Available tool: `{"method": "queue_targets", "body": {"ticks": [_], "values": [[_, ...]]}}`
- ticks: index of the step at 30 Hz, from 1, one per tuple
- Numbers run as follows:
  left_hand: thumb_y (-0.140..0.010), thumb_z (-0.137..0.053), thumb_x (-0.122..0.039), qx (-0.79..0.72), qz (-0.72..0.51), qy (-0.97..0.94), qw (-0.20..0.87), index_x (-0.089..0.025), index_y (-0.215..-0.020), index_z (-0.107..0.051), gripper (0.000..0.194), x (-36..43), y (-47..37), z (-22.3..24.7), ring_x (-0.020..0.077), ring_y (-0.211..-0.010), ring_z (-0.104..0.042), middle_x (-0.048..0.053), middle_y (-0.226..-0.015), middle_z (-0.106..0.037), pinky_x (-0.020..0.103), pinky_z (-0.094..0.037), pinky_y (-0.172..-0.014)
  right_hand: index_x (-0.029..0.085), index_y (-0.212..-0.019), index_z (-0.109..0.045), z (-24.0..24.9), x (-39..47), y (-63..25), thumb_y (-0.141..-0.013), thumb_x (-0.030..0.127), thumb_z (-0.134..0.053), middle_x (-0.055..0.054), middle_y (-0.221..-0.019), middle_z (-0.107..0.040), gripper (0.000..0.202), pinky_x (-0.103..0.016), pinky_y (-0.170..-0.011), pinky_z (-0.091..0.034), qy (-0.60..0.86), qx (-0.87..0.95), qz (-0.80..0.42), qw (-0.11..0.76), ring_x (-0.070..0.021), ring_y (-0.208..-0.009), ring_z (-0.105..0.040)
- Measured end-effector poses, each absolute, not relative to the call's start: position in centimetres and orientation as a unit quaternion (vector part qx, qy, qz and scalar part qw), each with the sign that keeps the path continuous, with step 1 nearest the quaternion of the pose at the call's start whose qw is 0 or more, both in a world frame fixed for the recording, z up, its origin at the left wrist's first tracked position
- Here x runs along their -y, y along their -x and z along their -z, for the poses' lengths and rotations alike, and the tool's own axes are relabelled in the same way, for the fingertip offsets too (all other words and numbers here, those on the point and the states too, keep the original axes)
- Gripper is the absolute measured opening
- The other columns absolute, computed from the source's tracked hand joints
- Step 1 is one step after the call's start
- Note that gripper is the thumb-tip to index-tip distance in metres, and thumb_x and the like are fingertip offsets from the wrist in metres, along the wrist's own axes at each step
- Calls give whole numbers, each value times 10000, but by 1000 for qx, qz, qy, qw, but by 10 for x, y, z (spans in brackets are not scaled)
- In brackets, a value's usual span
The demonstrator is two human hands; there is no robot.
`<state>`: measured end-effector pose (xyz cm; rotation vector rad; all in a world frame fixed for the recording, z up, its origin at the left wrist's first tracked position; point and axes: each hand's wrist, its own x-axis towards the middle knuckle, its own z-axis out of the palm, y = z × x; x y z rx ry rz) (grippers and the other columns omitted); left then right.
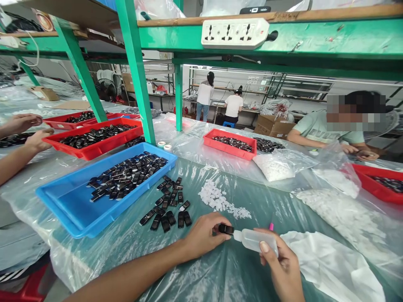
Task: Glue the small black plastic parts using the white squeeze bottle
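Between the thumb and fingers of my left hand [206,235] is a small black plastic part [226,229]. My right hand [280,260] grips a translucent white squeeze bottle [256,242], tilted so that its nozzle end meets or nearly meets the black part. Exact contact at the nozzle tip is too small to make out. Left of my hands, several loose black parts [170,201] lie on the green table cover. Just beyond my hands is a scatter of small white pieces [217,197].
A blue tray [59,201] with black parts stands to the left. Red trays [229,151] sit farther off. White cloth [333,264] and bagged white pieces [340,209] lie right. A green post [135,71] rises ahead. Another person's hands [34,140] hold a red tray at left; a co-worker sits at right.
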<state>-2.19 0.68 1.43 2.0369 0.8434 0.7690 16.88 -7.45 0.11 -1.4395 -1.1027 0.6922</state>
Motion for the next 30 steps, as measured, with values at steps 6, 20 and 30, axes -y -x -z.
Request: {"method": "queue_targets", "body": {"ticks": [6,20,30], "values": [[-778,-570,-230,-336,-295,-798,404,-202,-921,-627,157,-7,20,-17,134,-723,-543,20,-863,-612,210,-419,-644,180,-984,-595,1,73,-173,-767,445,-574,-65,-820,-639,343,-260,-535,-401,603,510,-262,554,-172,-630,-547],[-818,-524,-308,-336,-260,-811,401,-237,-1057,-616,266,-13,18,-14,156,-730,-552,35,-901,-610,222,-431,-632,183,-952,-599,-5,67,-167,-773,463,-561,-22,-763,-609,335,-247,-518,-386,564,492,-291,596,-128,-564,-501],[-792,-584,-225,-299,-294,-809,411,-205,-1026,-652,245,-9,19,-15,139,-740,-557,41,-887,-606,226,-446,-675,189,-965,-591,-3,70,-169,-795,432,-559,29,-613,-531,298,-231,-490,-357,563,460,-329,602,-105,-498,-441]]}}
